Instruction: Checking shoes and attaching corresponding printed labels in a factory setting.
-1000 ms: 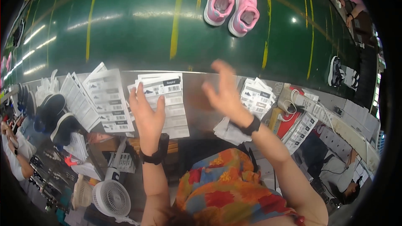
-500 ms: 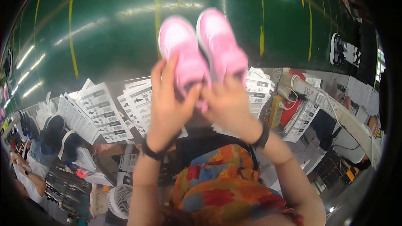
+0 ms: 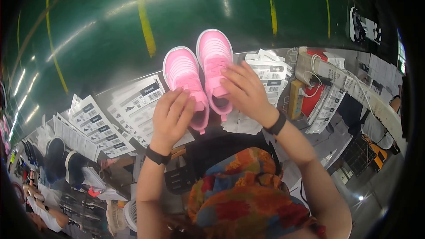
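Two pink sneakers with white soles sit side by side, toes pointing away from me and heels toward me. The left sneaker [image 3: 181, 71] lies a little nearer than the right sneaker [image 3: 214, 48]. My left hand [image 3: 170, 117] rests its fingers, stretched and slightly bent, against the outer side of the left sneaker near its opening. On the right sneaker, the fingertips of my right hand [image 3: 249, 89] touch the strap and tongue area, fingers apart. Both heel pull tabs show. Neither hand wraps round a shoe, and each thumb is mostly hidden.
A green surface with yellow lines [image 3: 146, 31] stretches beyond the shoes. Sheets of printed labels [image 3: 99, 126] stand along its near edge, with more label sheets [image 3: 270, 73] at right. Dark shoes [image 3: 55, 150] hang at left; black-and-white shoes [image 3: 356, 24] lie far right.
The sneakers have come nearer to me, down to the near edge of the green surface. My hands have moved apart from the heel openings to the shoes' outer sides, with fingers loosened.
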Demonstrator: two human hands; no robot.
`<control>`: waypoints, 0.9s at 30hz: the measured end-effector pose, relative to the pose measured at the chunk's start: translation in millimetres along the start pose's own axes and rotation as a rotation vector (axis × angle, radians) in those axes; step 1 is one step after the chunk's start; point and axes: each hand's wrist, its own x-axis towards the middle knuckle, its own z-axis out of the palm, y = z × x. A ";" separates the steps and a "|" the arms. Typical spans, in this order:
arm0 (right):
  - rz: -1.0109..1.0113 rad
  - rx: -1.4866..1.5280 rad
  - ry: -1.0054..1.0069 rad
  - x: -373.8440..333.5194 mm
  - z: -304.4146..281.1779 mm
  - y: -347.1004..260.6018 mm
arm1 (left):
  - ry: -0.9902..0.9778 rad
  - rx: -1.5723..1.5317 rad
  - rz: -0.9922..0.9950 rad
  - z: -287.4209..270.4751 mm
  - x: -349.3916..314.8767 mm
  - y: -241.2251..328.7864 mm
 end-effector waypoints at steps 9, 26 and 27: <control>0.279 0.409 -0.116 63.9 -14.1 -2.9 | 0.023 -0.171 -0.321 -26.5 64.0 -10.2; 0.851 0.787 -0.321 82.1 -7.7 20.8 | -0.130 -0.765 -0.862 -28.1 92.2 -42.3; 0.843 0.779 -0.322 81.7 -7.1 20.7 | -0.140 -0.769 -0.875 -28.4 92.2 -43.0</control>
